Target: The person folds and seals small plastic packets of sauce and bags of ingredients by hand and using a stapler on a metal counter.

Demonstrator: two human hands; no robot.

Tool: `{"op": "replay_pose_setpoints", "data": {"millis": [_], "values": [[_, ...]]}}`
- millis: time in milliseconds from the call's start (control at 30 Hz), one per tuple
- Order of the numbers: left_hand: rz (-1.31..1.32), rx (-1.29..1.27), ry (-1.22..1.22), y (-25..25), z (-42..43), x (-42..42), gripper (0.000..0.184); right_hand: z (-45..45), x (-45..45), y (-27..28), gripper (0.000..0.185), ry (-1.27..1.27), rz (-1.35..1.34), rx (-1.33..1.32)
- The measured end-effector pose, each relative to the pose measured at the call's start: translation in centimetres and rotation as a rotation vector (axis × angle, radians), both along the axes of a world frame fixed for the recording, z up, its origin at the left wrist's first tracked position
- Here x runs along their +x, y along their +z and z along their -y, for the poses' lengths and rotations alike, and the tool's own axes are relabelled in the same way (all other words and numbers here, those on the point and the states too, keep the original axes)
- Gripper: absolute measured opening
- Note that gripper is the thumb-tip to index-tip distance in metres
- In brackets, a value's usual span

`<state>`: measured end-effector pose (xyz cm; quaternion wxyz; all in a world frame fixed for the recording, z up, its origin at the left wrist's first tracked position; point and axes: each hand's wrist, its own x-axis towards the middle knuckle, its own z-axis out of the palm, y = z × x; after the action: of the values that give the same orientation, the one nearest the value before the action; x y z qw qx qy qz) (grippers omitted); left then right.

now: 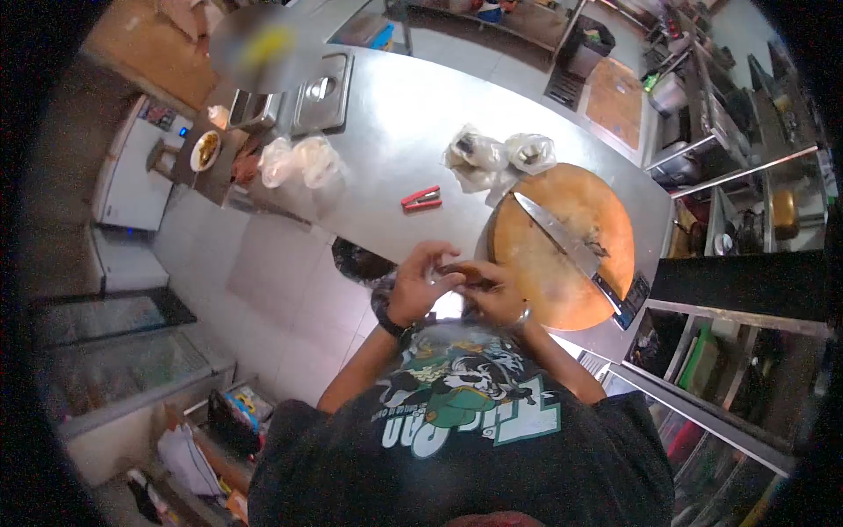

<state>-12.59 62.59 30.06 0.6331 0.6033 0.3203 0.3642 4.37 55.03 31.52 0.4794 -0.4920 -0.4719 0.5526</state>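
Observation:
My left hand (417,288), with a dark band at its wrist, and my right hand (496,294) meet in front of my chest at the counter's near edge. Between their closed fingers is a small dark thing, too blurred to name. Just beyond them a red stapler (421,199) lies on the metal counter (386,114). On the right is a round wooden board (544,281) with a large knife (553,233) and dark scraps (597,241) on it. Plastic bags (474,154) with contents stand behind the board.
More filled plastic bags (316,162) sit at the counter's left, near a lidded steel container (323,92). A dark phone-like object (634,303) lies right of the board. Another person's arm (248,165) is at the left, near a plate of food (205,151).

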Motion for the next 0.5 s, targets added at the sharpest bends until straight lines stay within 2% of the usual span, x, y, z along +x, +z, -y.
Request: {"op": "replay_pose_setpoints", "data": {"millis": [33, 67, 100, 167, 267, 367, 467, 500], "values": [[0.127, -0.087, -0.005, 0.3, 0.4, 1.8, 0.058, 0.6, 1.3, 0.9, 0.040, -0.076, -0.032, -0.093], [0.108, -0.084, 0.011, 0.7, 0.6, 2.8, 0.058, 1.0, 2.5, 1.1, 0.041, -0.152, -0.061, -0.184], [0.051, -0.026, 0.039, 1.2, 0.8, 3.6, 0.061, 2.0, 3.9, -1.8, 0.043, -0.224, -0.085, -0.170], [-0.048, 0.113, 0.105, 0.7, 0.8, 4.9, 0.068, 2.5, 5.9, -1.6, 0.043, -0.261, -0.090, -0.163], [-0.207, 0.182, 0.110, 1.4, 0.8, 5.2, 0.066, 2.5, 8.2, -1.7, 0.042, -0.288, -0.147, -0.158], [-0.249, 0.301, 0.131, 1.9, 0.2, 5.7, 0.060, 1.7, 9.0, -1.2, 0.040, -0.291, -0.126, -0.083], [-0.300, 0.309, 0.090, 1.4, -1.2, 5.7, 0.059, 0.7, 9.2, -0.7, 0.038, -0.246, 0.005, -0.023], [-0.296, 0.316, 0.088, 1.7, -1.7, 5.8, 0.059, 0.5, 8.9, -0.7, 0.037, -0.232, -0.136, -0.066]]}}
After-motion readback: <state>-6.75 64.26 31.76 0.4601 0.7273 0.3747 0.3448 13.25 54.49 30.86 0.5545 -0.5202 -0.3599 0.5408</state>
